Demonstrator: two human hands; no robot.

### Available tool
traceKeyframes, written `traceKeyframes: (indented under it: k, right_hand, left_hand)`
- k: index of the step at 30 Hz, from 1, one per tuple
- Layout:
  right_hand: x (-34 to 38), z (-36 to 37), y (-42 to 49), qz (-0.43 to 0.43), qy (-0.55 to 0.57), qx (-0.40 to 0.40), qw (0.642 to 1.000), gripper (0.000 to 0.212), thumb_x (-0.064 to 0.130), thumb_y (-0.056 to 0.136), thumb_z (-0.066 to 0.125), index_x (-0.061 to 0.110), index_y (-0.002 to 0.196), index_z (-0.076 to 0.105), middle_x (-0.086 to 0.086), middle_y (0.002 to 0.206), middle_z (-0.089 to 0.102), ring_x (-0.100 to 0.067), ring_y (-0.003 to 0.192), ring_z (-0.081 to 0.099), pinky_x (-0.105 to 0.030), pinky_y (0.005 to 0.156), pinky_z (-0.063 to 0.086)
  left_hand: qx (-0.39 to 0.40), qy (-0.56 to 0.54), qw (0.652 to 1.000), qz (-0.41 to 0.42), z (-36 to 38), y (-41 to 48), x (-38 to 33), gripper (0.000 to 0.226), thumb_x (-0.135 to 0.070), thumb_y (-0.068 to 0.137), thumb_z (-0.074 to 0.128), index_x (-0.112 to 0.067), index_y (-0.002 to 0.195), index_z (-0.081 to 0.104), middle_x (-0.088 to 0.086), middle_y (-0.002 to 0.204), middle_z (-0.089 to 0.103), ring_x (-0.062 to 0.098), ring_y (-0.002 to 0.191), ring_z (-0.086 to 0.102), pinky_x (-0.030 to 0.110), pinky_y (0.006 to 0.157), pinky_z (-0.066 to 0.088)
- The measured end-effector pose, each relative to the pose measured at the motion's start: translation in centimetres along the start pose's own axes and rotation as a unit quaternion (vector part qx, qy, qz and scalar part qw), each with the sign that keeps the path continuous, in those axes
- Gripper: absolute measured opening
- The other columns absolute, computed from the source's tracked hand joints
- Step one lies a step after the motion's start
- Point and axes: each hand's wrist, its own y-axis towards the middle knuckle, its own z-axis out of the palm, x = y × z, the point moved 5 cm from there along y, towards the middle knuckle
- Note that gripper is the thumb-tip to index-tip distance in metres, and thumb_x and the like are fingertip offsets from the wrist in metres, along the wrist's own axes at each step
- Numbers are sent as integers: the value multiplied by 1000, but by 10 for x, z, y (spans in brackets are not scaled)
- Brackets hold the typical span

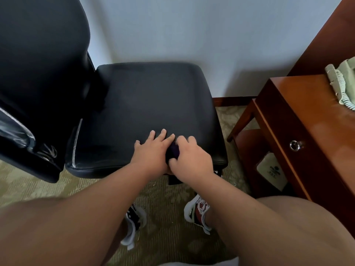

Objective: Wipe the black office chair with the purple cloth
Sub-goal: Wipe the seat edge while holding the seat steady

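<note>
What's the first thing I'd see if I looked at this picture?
The big black chair fills the middle, its back off to the left. At the seat's near edge, the left hand lies flat and the right hand grips a dark purple cloth. A pale green phone rests on the wooden desk at the right.

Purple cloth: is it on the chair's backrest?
No, the purple cloth lies on the seat near its front edge, between the left hand and right hand.

Chair seat [149, 96] left open across its far half, bounded by backrest [42, 54] at left, wall [192, 31] behind, wooden desk [299, 104] near at right, carpeted gap [232, 116] left between.
</note>
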Motion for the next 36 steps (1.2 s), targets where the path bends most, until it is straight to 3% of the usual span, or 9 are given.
traceKeyframes:
  k: [6, 10, 13, 17, 21, 24, 29, 33, 36]
  right_hand:
    - [-77, -30, 2, 157, 17, -15, 987, 28, 35, 81, 57, 27, 106, 47, -1, 102, 46, -28, 85, 58, -38, 72, 47]
    - [-140, -39, 4, 309, 179, -7, 934, 28, 26, 79, 61, 17, 104, 54, -9, 99, 62, -30, 83, 62, -35, 68, 50]
    - [-146, -35, 5, 347, 247, -17, 905, 28, 22, 79, 58, 12, 106, 57, -10, 95, 63, -30, 82, 62, -40, 70, 52]
    - [-106, -33, -1, 308, 149, -76, 937, 29, 30, 78, 58, 21, 105, 51, -5, 104, 52, -29, 85, 58, -38, 74, 49]
    - [-42, -15, -7, 156, 73, -58, 983, 28, 33, 82, 59, 25, 106, 47, 0, 104, 42, -25, 83, 54, -37, 71, 48]
    - [-15, -2, -13, 70, 51, -51, 995, 29, 34, 83, 60, 26, 105, 44, 2, 105, 39, -22, 82, 54, -34, 64, 47]
    - [-42, -14, -12, 79, 82, -69, 991, 24, 38, 81, 60, 30, 100, 49, 6, 99, 45, -19, 77, 55, -35, 66, 49]
    - [-106, -23, -16, 281, 220, -151, 922, 20, 35, 76, 62, 27, 94, 57, 2, 94, 61, -24, 82, 60, -37, 73, 52]
    - [-137, -18, -20, 393, 321, -138, 851, 20, 27, 79, 61, 21, 98, 60, -4, 93, 64, -24, 79, 60, -34, 67, 49]
  left_hand:
    - [14, 4, 1000, -10, -1, 3, -7, 114, -61, 74, 77, -38, 158, 3, -6, 168, -4, 29, 154, -2, 65, 116, 21]
    - [14, 1, 1000, -15, -1, 4, -12, 114, -59, 76, 76, -36, 159, 1, -5, 168, -5, 31, 154, -4, 66, 116, 20]
    - [23, 4, 1000, -17, -1, 5, -12, 115, -59, 76, 76, -36, 159, 0, -4, 168, -6, 31, 154, -4, 67, 116, 19]
    - [17, 17, 1000, -12, 0, 5, -10, 116, -63, 75, 75, -36, 158, 0, -4, 168, -4, 31, 154, -3, 67, 115, 21]
    - [6, 16, 1000, -9, 2, 5, -8, 112, -65, 76, 72, -37, 158, 2, -4, 168, -3, 30, 154, -1, 66, 114, 23]
    - [-8, 11, 1000, -4, 3, 4, -6, 104, -64, 81, 66, -37, 158, 2, -3, 168, -2, 29, 154, -1, 65, 115, 23]
    - [4, 10, 1000, -3, 1, 1, -3, 112, -67, 75, 71, -39, 158, 1, -7, 168, -5, 27, 154, -2, 63, 116, 22]
    - [4, 13, 1000, -4, 0, 0, -5, 113, -67, 75, 71, -39, 158, -1, -7, 168, -6, 27, 154, -4, 63, 117, 20]
    - [4, 11, 1000, -5, 0, -1, -5, 113, -66, 76, 72, -39, 158, -1, -7, 168, -6, 27, 154, -4, 63, 117, 19]
